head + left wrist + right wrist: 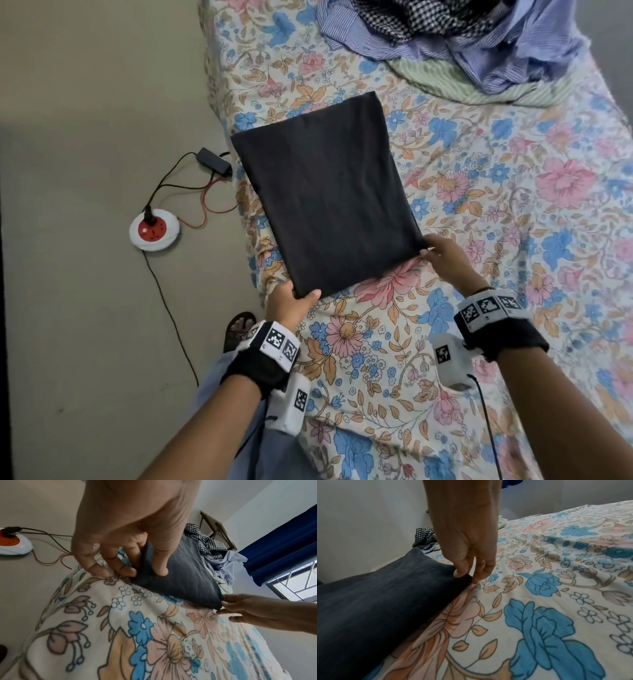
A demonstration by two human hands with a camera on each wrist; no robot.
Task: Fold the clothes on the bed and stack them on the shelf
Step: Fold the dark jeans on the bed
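Note:
A dark grey garment (325,195), folded into a flat rectangle, lies on the floral bed sheet (479,205) near the bed's left edge. My left hand (294,301) pinches its near left corner, thumb on top and fingers underneath, as the left wrist view shows on the dark garment (175,574). My right hand (442,253) pinches the near right corner of the garment (385,595) between thumb and fingers. Both near corners are lifted slightly off the sheet.
A heap of unfolded clothes (462,37), checked, blue striped and green striped, lies at the far end of the bed. On the floor to the left sit a red and white power socket (154,229), cables and a black adapter (214,161). A blue curtain (283,540) hangs by the window.

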